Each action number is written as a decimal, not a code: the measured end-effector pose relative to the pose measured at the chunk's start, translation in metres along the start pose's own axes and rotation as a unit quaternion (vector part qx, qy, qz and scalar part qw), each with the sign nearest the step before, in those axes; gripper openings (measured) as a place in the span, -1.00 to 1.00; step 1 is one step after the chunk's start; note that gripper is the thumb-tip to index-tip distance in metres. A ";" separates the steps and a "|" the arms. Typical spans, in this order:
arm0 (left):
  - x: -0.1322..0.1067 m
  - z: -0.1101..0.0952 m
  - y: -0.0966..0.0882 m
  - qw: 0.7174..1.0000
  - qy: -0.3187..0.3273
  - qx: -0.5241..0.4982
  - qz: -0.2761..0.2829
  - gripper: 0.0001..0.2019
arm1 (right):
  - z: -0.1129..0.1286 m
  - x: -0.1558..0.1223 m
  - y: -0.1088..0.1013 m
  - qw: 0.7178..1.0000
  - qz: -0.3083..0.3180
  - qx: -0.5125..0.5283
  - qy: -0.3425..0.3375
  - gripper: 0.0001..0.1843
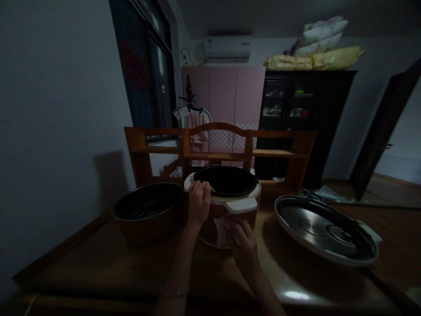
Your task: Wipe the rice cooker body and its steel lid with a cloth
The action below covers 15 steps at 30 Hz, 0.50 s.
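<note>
A large rice cooker body (210, 226) with a dark open interior and white side handles stands at the middle of the wooden table. My left hand (199, 199) has its fingers curled over the cooker's near-left rim. Low on the front, under the white handle (241, 205), my right hand (242, 241) pinches a white wipe (222, 231) against the cooker's side; whether it is cloth or paper I cannot tell. To the left sits a dark inner pot (148, 228). The cooker's round lid (309, 226) lies at the right, metal inner face up.
Behind the cooker, a low wooden shelf rack (217, 156) runs along the back of the table (220, 281). A wall (66, 145) borders the left side. Beyond are a pink wardrobe (222, 96), a dark cabinet (305, 114) and an open door (378, 131).
</note>
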<state>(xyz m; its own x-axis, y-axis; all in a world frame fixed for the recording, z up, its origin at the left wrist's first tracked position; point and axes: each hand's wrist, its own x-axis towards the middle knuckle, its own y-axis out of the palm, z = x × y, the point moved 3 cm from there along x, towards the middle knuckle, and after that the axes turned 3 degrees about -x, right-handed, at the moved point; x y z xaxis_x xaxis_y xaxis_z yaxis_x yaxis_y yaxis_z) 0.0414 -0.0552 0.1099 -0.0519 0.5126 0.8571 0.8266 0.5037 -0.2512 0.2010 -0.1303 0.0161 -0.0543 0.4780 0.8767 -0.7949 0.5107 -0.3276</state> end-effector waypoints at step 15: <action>0.001 0.001 0.000 1.000 -0.009 -0.012 0.000 -0.59 | -0.018 -0.003 -0.019 0.980 -0.163 -0.039 0.104 -0.81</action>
<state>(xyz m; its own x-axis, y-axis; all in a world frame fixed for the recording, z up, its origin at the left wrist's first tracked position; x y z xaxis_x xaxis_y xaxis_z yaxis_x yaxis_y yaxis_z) 0.0408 -0.0544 0.1102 -0.0617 0.5246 0.8491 0.8396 0.4873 -0.2401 0.2271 -0.1280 0.0131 0.3264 0.4114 0.8510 -0.7004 0.7099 -0.0745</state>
